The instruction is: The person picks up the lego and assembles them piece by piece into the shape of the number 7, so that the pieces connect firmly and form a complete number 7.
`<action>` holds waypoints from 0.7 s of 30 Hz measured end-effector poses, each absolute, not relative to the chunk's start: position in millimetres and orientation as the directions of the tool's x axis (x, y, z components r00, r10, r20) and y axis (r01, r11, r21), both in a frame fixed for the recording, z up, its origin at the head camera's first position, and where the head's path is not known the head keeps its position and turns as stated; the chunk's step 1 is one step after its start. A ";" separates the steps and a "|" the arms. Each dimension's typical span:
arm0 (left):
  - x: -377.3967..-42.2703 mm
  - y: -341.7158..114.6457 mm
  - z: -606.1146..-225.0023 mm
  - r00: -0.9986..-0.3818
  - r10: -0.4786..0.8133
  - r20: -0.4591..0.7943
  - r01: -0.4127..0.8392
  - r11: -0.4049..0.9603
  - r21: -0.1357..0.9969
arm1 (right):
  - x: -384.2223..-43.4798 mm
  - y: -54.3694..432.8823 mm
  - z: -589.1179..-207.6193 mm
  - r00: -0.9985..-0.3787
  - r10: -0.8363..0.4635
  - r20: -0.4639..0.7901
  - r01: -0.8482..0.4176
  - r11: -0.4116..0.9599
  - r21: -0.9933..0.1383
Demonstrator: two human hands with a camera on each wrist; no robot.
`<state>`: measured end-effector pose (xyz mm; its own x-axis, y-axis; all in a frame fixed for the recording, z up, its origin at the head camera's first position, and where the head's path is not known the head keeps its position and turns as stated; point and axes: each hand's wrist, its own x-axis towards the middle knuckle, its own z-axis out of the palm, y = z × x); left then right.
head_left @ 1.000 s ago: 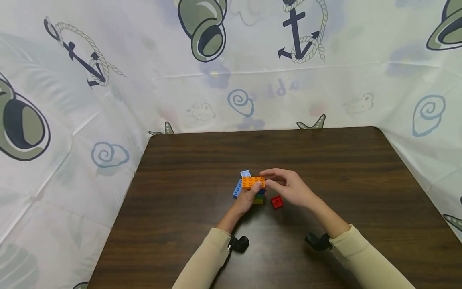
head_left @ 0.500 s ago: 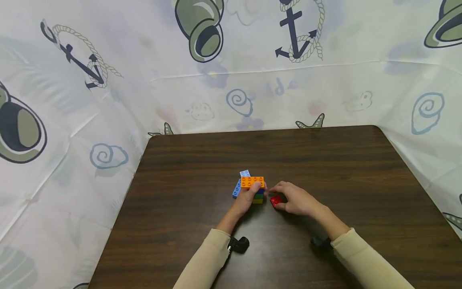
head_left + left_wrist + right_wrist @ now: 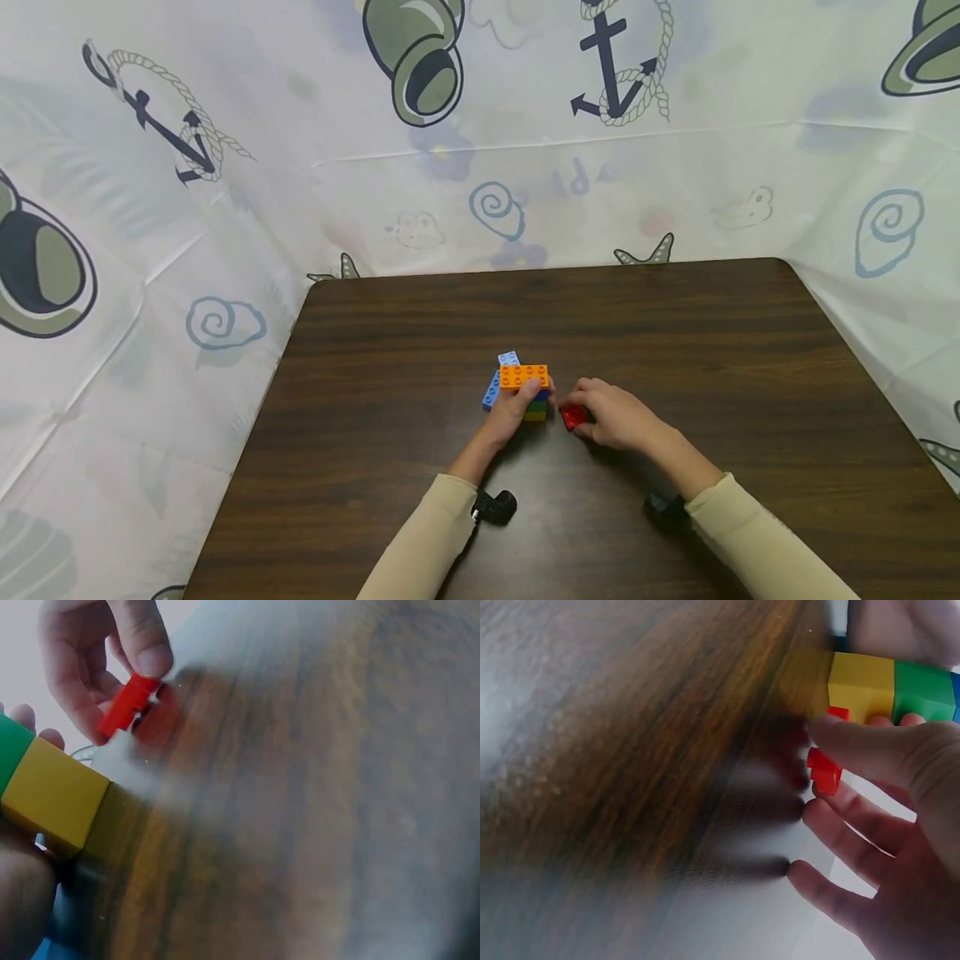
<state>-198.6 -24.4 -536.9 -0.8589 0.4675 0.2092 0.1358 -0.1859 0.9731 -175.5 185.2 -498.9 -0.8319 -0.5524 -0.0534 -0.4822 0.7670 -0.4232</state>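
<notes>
In the head view, a dark, wood-grained counter with rounded far corners stands before a creased, pale cloth printed with anchors and spiral shells. Near the middle of the counter, the left hand grips a brick stack, thumb on its orange top; the right hand pinches a red brick just beside it. In the left wrist view, the grain streaks brown and glossy, and the red brick tilts near a yellow brick. In the right wrist view, blurred shadows darken the grain; whether the red brick touches it cannot be told.
</notes>
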 end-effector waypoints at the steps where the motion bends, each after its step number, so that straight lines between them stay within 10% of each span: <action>1: -199.4 -24.1 -538.6 -0.857 0.467 0.221 0.140 -0.201 0.969 | -175.8 185.7 -497.8 -0.835 -0.549 -0.046 -0.475 0.760 -0.443; 21: -186.2 -35.3 -512.2 -0.825 0.525 0.212 0.120 -0.205 0.972 | -175.3 178.9 -451.3 -0.904 -0.263 0.338 -0.428 0.549 -0.718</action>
<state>-186.2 -35.3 -512.2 -0.8245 0.5246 0.2119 0.1195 -0.2046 0.9715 -175.3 178.9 -451.3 -0.9039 -0.2626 0.3377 -0.4278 0.5485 -0.7184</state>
